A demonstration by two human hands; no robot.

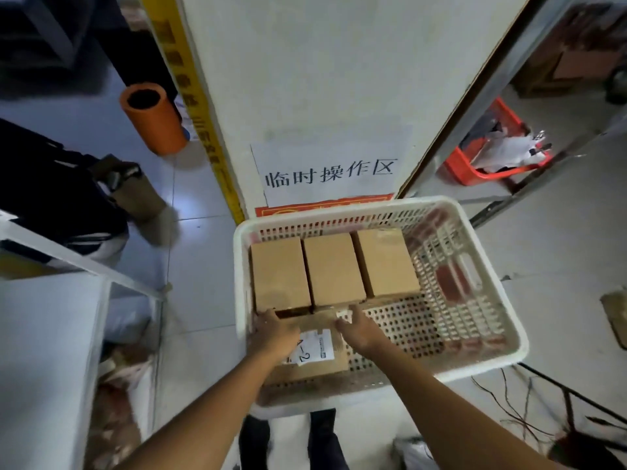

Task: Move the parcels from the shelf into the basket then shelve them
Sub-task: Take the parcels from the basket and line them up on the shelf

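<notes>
- While both hands are down inside the white basket (488, 266), the step in hand looks like loading: a flat labelled parcel (319, 361) is being settled on the basket floor in the near-left corner.
- Left hand (271, 330) lies over the parcel's far-left part, fingers curled at its far edge; I judge it grips the box, though the fingertips are partly hidden.
- Right hand (359, 329) rests on the far-right part of the same parcel, fingers bent over the edge beside a small white tag; whether the thumb pinches underneath I cannot tell.
- Three upright brown parcels (334, 268) stand in a row against the basket's far wall, touching one another, just beyond the labelled one.
- The right half of the basket floor lies bare, so room remains for more parcels.
- Behind the basket a white paper sign (329, 171) hangs on the wall; a red crate (464, 164) sits on the floor to the right and an orange tube (152, 117) to the left.
- Next move, as I judge it: let go of the parcel once it lies flat, lift both hands clear of the rim, then fetch another from the shelf.
- That release calls for care not to knock over the upright row.
</notes>
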